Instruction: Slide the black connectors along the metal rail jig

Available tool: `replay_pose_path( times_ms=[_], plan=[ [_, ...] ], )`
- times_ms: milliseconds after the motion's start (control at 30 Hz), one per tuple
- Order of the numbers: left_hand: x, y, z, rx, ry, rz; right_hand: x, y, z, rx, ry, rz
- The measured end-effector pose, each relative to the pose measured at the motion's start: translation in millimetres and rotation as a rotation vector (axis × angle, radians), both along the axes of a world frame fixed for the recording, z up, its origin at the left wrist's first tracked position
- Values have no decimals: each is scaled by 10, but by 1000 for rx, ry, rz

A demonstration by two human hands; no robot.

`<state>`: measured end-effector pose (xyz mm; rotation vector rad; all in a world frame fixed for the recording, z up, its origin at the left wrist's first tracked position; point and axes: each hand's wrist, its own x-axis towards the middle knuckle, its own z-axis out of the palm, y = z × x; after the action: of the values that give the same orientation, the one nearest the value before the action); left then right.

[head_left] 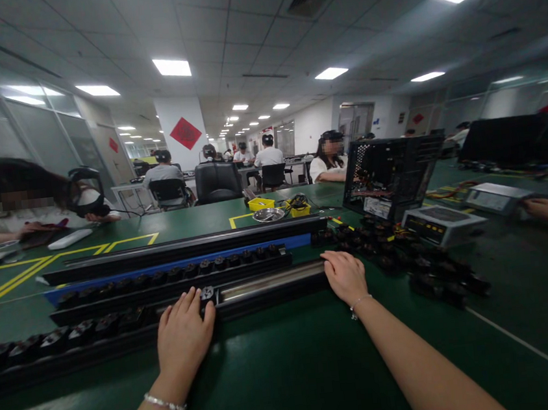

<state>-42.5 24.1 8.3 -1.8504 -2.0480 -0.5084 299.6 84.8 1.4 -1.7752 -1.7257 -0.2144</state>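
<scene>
We're resting our left hand [187, 335] on the near rail [273, 292], fingers loosely parted, thumb lying just beside one black part [207, 293]; whether we're pinching anything, we can't tell. Our right hand [346, 275] is bending its fingers over the rail's right end, and how firmly it's gripping, we can't tell either.

Now, progress! Left of our left hand, parts are lining up in a row; between our hands, a pale strip is showing. We're judging this rail part-filled, though filling or unloading, we can't say. Just beyond our grip, the middle rail [131, 297] is carrying a long row.

Counting up: we're making it three rails, the far rail [185, 245] included. Six or so parts are showing left of our left hand, a dozen or more in the middle row. Right of our right hand, loose parts [385, 242] are defying our count. Farther out we're spotting one case [388, 173], two power supplies [442, 225], two yellow trays [261, 204] and one dish [268, 214].
</scene>
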Motion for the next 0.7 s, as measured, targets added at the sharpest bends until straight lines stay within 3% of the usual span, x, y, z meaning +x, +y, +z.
replay_pose_path(
  times_ms=[700],
  plan=[
    [-28,-1,-46,38,45,-75,-6,-10,12,8,-12,7]
  ],
)
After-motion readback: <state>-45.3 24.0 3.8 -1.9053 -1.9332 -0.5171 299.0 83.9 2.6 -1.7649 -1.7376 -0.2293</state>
